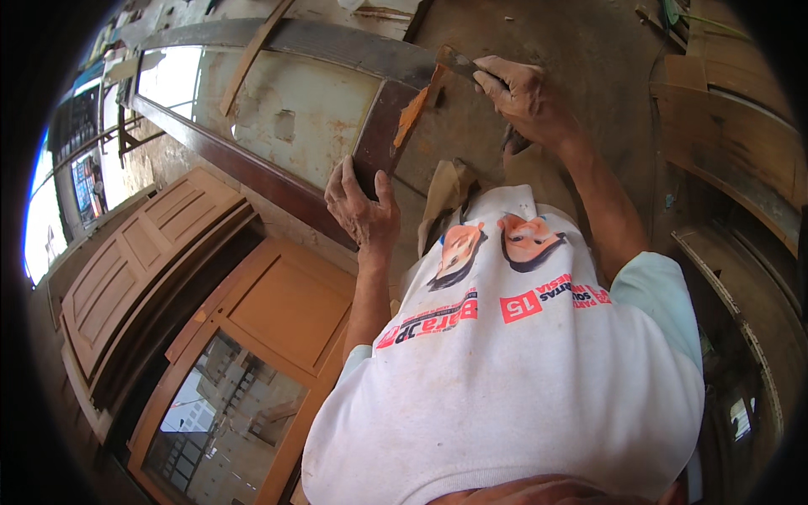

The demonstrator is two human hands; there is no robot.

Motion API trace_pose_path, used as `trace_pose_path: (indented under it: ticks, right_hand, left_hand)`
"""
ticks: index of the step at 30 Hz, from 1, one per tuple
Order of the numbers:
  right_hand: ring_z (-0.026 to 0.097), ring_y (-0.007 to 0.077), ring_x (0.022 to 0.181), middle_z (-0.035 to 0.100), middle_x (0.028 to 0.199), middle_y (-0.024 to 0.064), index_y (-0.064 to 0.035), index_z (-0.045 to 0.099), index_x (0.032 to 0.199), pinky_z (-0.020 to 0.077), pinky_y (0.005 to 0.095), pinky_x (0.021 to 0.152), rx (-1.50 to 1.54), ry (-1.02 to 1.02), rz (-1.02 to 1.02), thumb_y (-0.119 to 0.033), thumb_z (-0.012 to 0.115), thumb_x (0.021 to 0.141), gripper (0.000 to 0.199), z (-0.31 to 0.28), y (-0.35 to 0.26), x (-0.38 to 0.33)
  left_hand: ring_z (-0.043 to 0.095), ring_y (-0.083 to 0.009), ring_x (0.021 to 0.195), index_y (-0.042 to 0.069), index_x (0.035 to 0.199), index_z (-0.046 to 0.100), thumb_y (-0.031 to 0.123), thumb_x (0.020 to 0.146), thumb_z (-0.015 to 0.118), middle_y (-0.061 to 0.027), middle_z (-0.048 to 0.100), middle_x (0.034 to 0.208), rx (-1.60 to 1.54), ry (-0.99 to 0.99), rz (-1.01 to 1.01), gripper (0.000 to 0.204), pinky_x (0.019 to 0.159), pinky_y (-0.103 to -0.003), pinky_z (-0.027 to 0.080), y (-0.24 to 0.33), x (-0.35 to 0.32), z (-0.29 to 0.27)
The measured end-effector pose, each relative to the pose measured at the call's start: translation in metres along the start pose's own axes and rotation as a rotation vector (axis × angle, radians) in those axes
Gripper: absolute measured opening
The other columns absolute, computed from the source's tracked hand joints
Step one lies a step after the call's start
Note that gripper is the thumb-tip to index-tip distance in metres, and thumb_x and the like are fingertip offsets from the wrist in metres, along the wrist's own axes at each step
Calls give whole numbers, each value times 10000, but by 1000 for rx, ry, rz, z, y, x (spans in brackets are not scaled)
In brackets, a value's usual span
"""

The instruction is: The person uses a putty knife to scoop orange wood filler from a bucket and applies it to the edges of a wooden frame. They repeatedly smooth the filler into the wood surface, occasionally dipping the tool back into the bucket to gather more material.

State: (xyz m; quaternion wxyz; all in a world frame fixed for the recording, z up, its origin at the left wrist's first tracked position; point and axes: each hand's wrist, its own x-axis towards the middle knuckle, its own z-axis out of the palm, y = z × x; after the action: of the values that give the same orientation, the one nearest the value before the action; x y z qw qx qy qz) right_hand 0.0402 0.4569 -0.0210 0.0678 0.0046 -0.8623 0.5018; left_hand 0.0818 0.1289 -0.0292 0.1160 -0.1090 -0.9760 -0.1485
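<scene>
**Scraper meets dark frame in a woodworking yard**

A workshop crowded with timber joinery, its rough concrete floor (581,59) stained and dusty, surrounds a person seen from above in a white printed T-shirt (522,379). Nearest the camera, at lower left, a brown wooden door with a glass pane (227,404) lies flat, the pane mirroring a building. Just beyond it, to the left, rests a panelled wooden door (135,269) of the same warm brown.

Above the shirt, the left hand (362,206) is closed around the lower end of a dark wooden frame (383,126), thumb on one side and fingers wrapped over the other; the grip is tight on the upright bar. The frame, long and dark brown, runs from the hand up and leftward, enclosing a pale, weathered panel. Farther out, the right hand (518,93) is clenched on a flat-bladed scraper (450,61), its fingers folded fully over the handle, which is mostly hidden. The blade's tip touches the frame's upper corner, where an orange strip (412,114) of peeled coating or shaving hangs down along the wood.

At the right edge, curved wooden pieces (732,160) are stacked, bent further by the lens. At far left, bright daylight shows through an opening (38,219).
</scene>
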Motion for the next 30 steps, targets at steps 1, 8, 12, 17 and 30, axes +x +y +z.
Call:
trace_pose_path:
  ticks: [1, 8, 12, 17, 30]
  right_hand:
    - [741, 373, 833, 764, 972, 187, -35, 720, 1178, 584, 453, 740, -49, 46, -92, -235, 646, 1077, 236, 3, 6, 2]
    - [726, 395, 873, 729, 922, 188, -33, 691, 1133, 565, 493, 766, -324, -47, -149, -225, 633, 1082, 207, 11, -4, 6]
    - [723, 345, 812, 736, 931, 174, -26, 703, 1210, 571, 454, 758, -160, 9, -20, -218, 637, 1086, 238, 26, -14, -19]
    - [723, 238, 734, 728, 832, 149, -21, 710, 1272, 573, 380, 717, 331, 400, 138, -210, 621, 1098, 272, 100, -6, -72]
    - [721, 195, 918, 766, 1034, 139, 39, 706, 1298, 566, 334, 800, 500, 779, 242, -109, 649, 1091, 261, 211, -44, -73]
  left_hand:
    - [521, -409, 1351, 15, 1504, 541, 315, 997, 728, -219, 579, 1421, -3, -28, 18, 617, 1161, -537, 384, -1, -2, -2]
    - [465, -437, 1369, -11, 1544, 470, 329, 975, 776, -253, 507, 1452, -42, -219, 285, 730, 1159, -569, 366, -30, 15, -15]
    - [474, -443, 1348, -31, 1545, 464, 319, 965, 793, -264, 507, 1433, -77, -235, 337, 753, 1152, -569, 379, -39, 17, -16]
    - [484, -451, 1331, -57, 1534, 470, 324, 975, 786, -281, 502, 1422, -104, -231, 362, 746, 1142, -566, 392, -46, 16, -15]
    - [493, -447, 1325, -73, 1517, 466, 319, 965, 786, -283, 523, 1403, -158, -264, 445, 750, 1146, -555, 386, -53, 25, -18]
